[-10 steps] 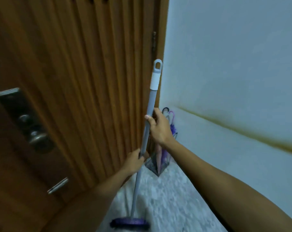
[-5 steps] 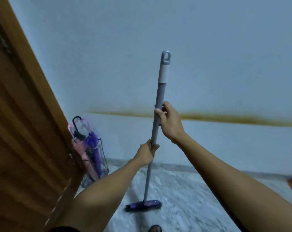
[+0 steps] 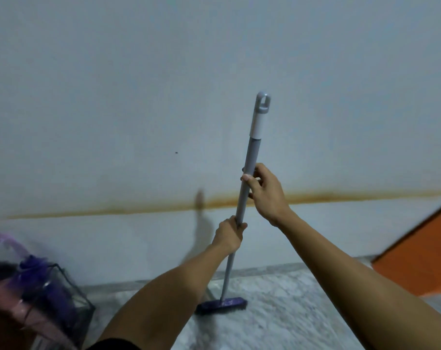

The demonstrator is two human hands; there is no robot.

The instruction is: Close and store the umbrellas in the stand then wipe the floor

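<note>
A grey-handled mop (image 3: pixel 252 152) stands nearly upright before me, its purple head (image 3: pixel 222 306) on the pale marbled floor (image 3: pixel 277 311) close to the wall. My right hand (image 3: pixel 266 193) grips the pole high up. Lower down, my left hand (image 3: pixel 229 233) is curled round the same pole. At the bottom left a wire umbrella stand (image 3: pixel 62 294) holds closed umbrellas: a purple one (image 3: pixel 35 276) and a pink one (image 3: pixel 9 306), partly cut off by the frame edge.
A pale wall (image 3: pixel 163 97) with a brown stain line (image 3: pixel 113 210) runs across the whole back. An orange surface (image 3: pixel 416 253) rises at the right edge. My shadow falls on the wall left of the mop.
The view has swung right, away from the wooden door, which has left the frame. The umbrella stand has slid to the bottom left corner. Both hands keep their grip on the mop.
</note>
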